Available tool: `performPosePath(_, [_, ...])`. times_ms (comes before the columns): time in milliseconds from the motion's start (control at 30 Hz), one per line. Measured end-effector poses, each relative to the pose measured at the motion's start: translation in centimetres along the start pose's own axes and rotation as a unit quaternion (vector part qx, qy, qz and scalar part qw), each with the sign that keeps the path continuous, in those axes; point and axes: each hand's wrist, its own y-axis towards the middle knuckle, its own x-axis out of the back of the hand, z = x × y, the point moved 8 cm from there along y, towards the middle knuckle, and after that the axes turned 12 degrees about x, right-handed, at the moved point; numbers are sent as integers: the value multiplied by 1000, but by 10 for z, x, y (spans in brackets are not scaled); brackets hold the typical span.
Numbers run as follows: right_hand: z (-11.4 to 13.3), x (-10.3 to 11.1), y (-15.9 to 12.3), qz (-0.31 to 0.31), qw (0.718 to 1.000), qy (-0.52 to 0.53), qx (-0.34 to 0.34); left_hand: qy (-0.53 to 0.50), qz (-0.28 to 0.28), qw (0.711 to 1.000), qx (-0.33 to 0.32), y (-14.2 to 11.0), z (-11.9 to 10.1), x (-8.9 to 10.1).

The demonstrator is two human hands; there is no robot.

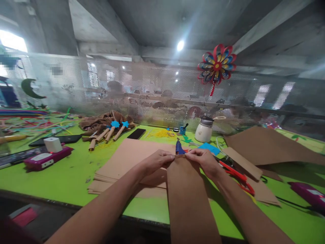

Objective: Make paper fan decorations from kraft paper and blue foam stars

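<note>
Left grip (160, 158) and right grip (205, 160) pinch plain brown paper (189, 196).

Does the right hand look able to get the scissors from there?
Probably yes: the scissor handles lie uncovered near the right hand, though it must first let go of the brown strip.

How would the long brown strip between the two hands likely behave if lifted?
The brown strip is probably light for its size: the left hand and right hand pinch only its far edge. It likely flexes, as the similar-looking large sheet at right curves. Looking flat, it seems unlikely to roll.
</note>
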Motion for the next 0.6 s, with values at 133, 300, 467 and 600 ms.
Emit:
performPosePath(133, [-2, -5, -2, 26, 999, 35, -22, -12, -30, 999, 4, 1, 1, 7])
performPosePath(300, [3, -9, -1, 30, 989, 140, -29, -63, -34, 997, -9, 1, 3, 15])
performPosePath(467, [11, -17, -7, 54, 984, 164, -31, -121, 20, 992, -14, -2, -1, 6])
performPosePath(600, [22, -41, -21, 149, 979, 141, -16, -159, 77, 984, 12, -6, -2, -13])
